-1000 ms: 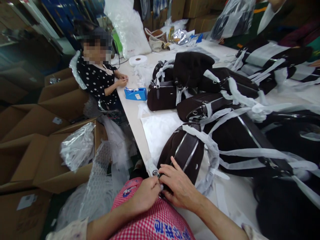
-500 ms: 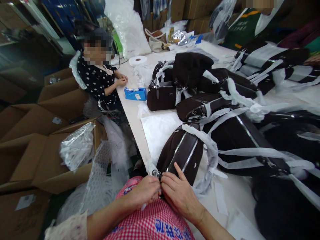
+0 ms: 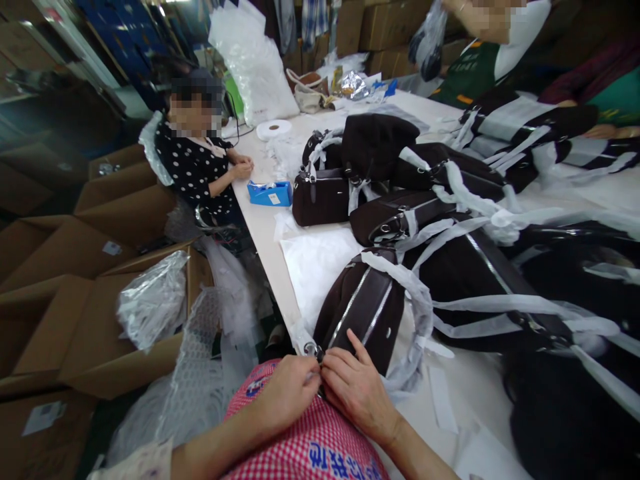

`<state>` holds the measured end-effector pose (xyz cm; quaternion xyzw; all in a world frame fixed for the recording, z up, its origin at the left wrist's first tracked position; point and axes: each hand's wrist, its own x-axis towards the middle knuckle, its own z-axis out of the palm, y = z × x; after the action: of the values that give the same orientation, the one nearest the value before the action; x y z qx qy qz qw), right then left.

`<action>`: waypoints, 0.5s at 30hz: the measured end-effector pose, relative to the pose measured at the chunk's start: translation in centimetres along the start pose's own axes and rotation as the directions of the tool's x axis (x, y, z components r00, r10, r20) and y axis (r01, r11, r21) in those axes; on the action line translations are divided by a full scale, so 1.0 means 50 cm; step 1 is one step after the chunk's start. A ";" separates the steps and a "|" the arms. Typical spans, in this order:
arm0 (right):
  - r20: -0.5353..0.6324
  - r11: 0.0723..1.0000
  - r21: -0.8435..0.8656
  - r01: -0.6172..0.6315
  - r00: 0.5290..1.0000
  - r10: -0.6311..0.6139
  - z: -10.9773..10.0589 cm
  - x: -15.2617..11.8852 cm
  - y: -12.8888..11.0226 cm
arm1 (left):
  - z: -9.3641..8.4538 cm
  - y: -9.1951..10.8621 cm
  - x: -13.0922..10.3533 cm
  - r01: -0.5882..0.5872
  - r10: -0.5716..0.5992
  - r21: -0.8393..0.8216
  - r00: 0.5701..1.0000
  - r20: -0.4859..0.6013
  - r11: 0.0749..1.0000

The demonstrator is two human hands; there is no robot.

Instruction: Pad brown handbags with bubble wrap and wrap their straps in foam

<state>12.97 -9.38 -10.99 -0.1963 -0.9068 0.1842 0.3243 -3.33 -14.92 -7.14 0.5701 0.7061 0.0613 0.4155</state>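
Observation:
A dark brown handbag (image 3: 357, 317) with two silver zips lies at the near table edge, its end turned toward me. White tissue wrap (image 3: 423, 303) covers its handle. My left hand (image 3: 293, 387) is closed in a pinch at that end, just below a metal ring (image 3: 311, 348); what its fingertips hold is hidden. My right hand (image 3: 357, 387) grips the same end of the handbag, index finger raised along the side and the other fingers bent. The fingertips of both hands nearly meet.
Several more dark bags (image 3: 473, 267) with wrapped straps crowd the table's right. A white sheet (image 3: 315, 260), blue tape dispenser (image 3: 270, 193) and white roll (image 3: 273, 129) lie along the left edge. A seated person (image 3: 200, 160) is beyond open cardboard boxes (image 3: 75, 327). Other people stand at the far right.
My left hand has turned slightly, its back now facing up more. My right hand stays on the handbag. The view has shifted a little, and a person at the back has raised an arm.

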 end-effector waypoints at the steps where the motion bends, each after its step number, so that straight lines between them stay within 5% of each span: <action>1: -0.014 1.000 -0.007 -0.003 1.000 0.003 0.003 -0.004 -0.002 | 0.002 -0.002 0.005 0.016 -0.016 -0.002 1.000 0.004 1.000; 8: -0.128 0.985 -0.149 -0.082 0.990 0.063 0.029 0.032 0.065 | -0.033 0.014 0.099 -0.058 0.057 0.003 0.977 -0.205 0.998; 12: -0.195 0.933 -0.233 -0.273 0.953 0.230 -0.010 0.106 0.109 | -0.087 0.057 0.173 -0.174 0.179 0.045 0.940 -0.290 0.984; 15: -0.146 0.895 -0.315 -0.315 0.948 0.282 -0.053 0.104 0.081 | -0.091 0.059 0.185 -0.253 0.254 0.035 0.938 -0.236 0.967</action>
<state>11.96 -2.89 -8.26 -0.3941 -0.8671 0.0655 0.2976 -4.15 -4.20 -7.32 0.6455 0.6719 0.1810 0.3149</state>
